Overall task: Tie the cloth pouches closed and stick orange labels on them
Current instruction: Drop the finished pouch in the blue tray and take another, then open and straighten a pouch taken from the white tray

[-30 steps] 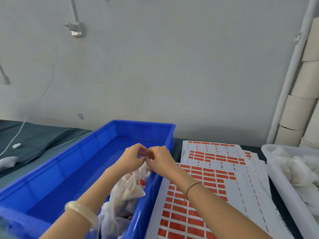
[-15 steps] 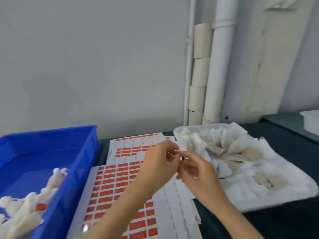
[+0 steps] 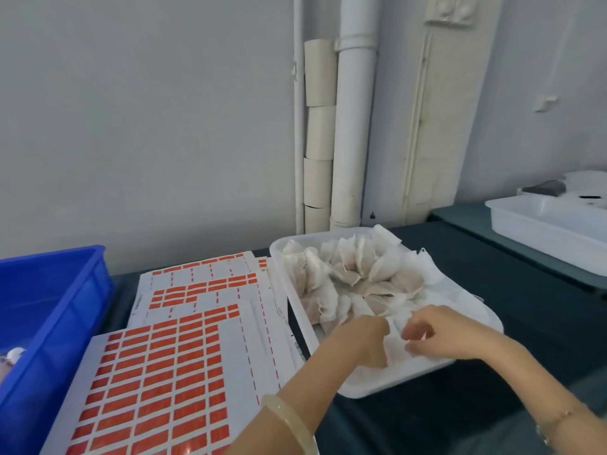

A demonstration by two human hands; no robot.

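- The desk (image 3: pixel 492 274) fills the lower frame, the blue bin (image 3: pixel 49 307) at left likely for finished work.
- Orange label sheets (image 3: pixel 170 372) lie centre-left, within reach.
- The white tray (image 3: pixel 328 362) at centre-right holds untied cloth pouches (image 3: pixel 345 274).
- Both hands, left (image 3: pixel 361 339) and right (image 3: pixel 443 333), pinch one pouch (image 3: pixel 395 343) at the tray's near edge, apparently lifting it.

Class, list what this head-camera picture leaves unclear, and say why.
1. Blue bin: contents cut off by the left edge.
2. Left hand and right hand: their grip on a pouch in the white tray is blurred.
3. Label sheets: print too small.
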